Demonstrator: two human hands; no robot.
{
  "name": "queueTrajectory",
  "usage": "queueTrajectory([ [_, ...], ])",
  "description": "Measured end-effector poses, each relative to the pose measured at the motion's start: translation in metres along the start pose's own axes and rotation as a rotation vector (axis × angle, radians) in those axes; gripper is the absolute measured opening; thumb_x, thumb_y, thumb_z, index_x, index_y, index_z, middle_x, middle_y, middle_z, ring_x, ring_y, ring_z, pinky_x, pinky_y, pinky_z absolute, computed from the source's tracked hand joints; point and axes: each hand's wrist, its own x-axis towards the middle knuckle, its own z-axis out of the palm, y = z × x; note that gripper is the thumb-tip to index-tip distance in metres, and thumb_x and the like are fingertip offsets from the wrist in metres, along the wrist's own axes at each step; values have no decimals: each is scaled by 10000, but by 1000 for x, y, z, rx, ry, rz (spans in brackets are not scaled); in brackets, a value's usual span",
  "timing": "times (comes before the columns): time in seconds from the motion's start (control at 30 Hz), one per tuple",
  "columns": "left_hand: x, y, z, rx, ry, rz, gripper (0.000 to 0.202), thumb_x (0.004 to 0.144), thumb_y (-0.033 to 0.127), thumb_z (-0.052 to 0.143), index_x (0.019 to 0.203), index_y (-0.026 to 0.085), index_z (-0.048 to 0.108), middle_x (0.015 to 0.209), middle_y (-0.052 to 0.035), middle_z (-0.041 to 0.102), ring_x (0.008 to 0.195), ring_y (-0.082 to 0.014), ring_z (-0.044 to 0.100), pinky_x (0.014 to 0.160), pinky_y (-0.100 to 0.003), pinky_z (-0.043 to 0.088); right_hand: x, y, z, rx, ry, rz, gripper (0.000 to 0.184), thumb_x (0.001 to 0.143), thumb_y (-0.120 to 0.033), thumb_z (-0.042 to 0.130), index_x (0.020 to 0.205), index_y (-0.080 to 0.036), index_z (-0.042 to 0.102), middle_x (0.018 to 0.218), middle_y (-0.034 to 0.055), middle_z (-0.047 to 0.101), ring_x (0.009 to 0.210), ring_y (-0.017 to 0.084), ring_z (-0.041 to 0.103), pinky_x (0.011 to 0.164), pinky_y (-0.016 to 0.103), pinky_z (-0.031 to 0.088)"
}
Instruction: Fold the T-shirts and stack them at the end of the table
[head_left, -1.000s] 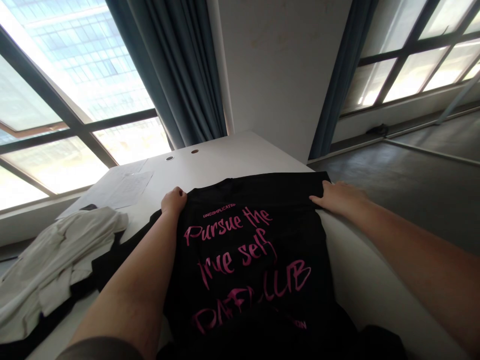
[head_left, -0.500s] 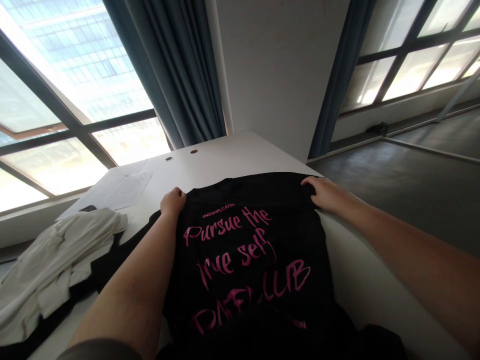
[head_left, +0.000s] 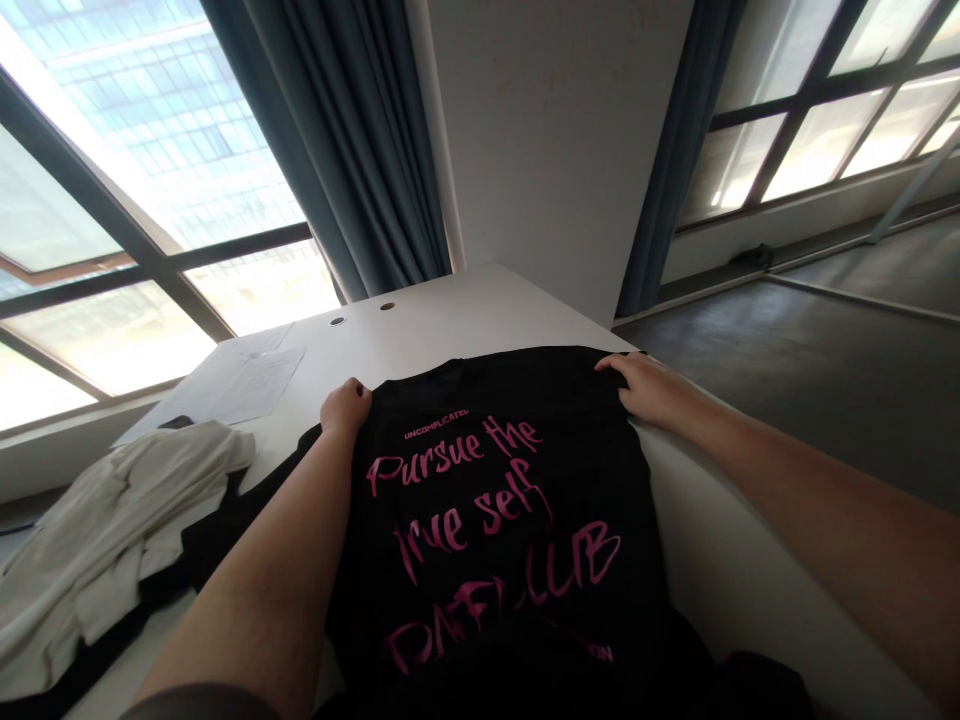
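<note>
A black T-shirt (head_left: 517, 440) with pink lettering lies spread on the white table (head_left: 450, 320), print facing up. My left hand (head_left: 345, 405) is closed on the shirt's far left corner. My right hand (head_left: 649, 388) grips the far right corner, fingers curled over the cloth's edge. Both forearms reach forward along either side of the shirt.
A crumpled white garment (head_left: 112, 520) lies at the table's left, over more dark cloth (head_left: 225, 520). Sheets of paper (head_left: 240, 380) lie beyond it. Two cable holes (head_left: 362, 313) mark the far tabletop. Blue curtains and windows stand behind; the table's right edge drops to grey floor (head_left: 825, 360).
My right hand slid left along the shirt's far edge and curled its fingers onto the corner, pulling that edge inward. The left hand stayed put.
</note>
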Motion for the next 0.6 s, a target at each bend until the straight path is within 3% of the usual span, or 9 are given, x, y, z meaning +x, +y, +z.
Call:
queueTrajectory([
  [0.13, 0, 0, 0, 6, 1, 0, 244, 932, 358, 464, 1017, 245, 663, 995, -125, 739, 979, -326, 680, 756, -395, 500, -1, 3, 2, -56, -51, 21, 547, 793, -228, 632, 1340, -223, 605, 1198, 130, 638, 1056, 297, 655, 945, 365, 494],
  [0.37, -1, 0, 0, 12, -1, 1, 248, 933, 354, 454, 1014, 246, 663, 1008, -122, 742, 989, -318, 680, 770, -388, 502, -2, 11, 5, -110, -105, 280, 592, 851, -440, 592, 1397, -214, 559, 1281, 183, 618, 1077, 368, 658, 900, 459, 510],
  [0.5, -1, 1, -1, 12, -3, 0, 238, 930, 357, 465, 1009, 246, 659, 1002, -122, 742, 985, -321, 682, 764, -386, 499, 3, 26, 7, -55, -6, 313, 601, 839, -478, 615, 1381, -226, 567, 1236, 156, 677, 1038, 359, 669, 864, 456, 520],
  [0.6, -1, 1, -1, 13, 0, -4, 240, 934, 360, 462, 1012, 250, 660, 1010, -124, 742, 995, -326, 683, 772, -392, 499, 4, 35, 5, 29, 125, 337, 439, 866, -479, 590, 1221, -233, 670, 1120, 123, 733, 991, 336, 680, 834, 428, 522],
])
